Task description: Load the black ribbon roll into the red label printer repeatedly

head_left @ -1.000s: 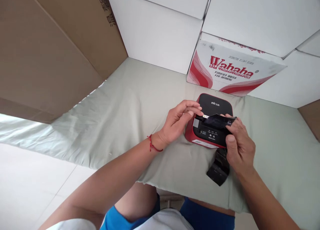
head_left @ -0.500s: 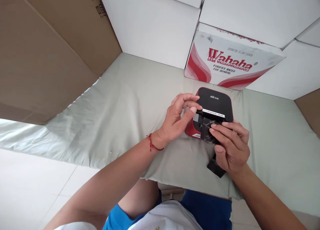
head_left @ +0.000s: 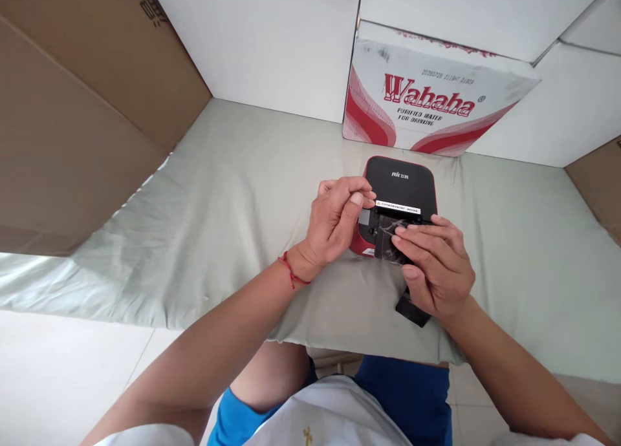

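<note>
A small red and black device (head_left: 402,187) sits on a pale green cloth (head_left: 233,207) in front of me. My left hand (head_left: 334,223) rests against the device's left side, its fingers curled and pinched at the top edge. Fingers together, my right hand (head_left: 434,271) lies flat over the device's front, pressing a shiny black film strip (head_left: 388,236) onto it. The strip's loose end (head_left: 412,310) pokes out below my right palm.
A red and white Wahaha carton (head_left: 427,103) lies just behind the device. White boxes (head_left: 272,39) line the back, and a brown cardboard box (head_left: 72,110) stands at the left. The cloth's front edge drops to a white tiled floor (head_left: 58,368).
My right hand brought the raised black strip down onto the device's front and now presses it there. My left hand stayed at the device's left edge. The view shifted slightly.
</note>
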`<state>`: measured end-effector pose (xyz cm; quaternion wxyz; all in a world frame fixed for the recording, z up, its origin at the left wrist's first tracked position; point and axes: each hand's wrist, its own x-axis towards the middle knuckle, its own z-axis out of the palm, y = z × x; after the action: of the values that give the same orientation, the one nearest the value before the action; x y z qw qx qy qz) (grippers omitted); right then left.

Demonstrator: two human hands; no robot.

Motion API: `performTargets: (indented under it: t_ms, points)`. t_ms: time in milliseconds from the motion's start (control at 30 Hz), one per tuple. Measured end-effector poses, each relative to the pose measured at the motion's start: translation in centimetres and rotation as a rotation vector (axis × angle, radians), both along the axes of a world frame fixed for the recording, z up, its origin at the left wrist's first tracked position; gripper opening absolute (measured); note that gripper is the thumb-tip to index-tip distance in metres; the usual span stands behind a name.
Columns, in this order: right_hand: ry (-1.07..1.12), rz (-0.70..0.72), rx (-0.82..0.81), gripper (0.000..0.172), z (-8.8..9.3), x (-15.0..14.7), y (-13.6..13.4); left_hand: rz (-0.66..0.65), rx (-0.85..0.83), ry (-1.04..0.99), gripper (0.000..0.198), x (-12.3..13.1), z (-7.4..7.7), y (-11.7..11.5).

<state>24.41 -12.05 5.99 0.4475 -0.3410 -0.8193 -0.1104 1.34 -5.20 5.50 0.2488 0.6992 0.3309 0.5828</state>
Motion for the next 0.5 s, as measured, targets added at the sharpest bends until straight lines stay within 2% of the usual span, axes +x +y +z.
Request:
performTargets:
  t_ms: [133,500]
  points:
    - [0.015,0.012,-0.006,0.04,0.07,-0.14,0.0,0.028,-0.004,0.021,0.049,0.07,-0.08,-0.4]
    - [0.024,0.02,0.011,0.04,-0.51,-0.41,-0.05,-0.016,-0.055,-0.082,0.039,0.78,-0.8,-0.44]
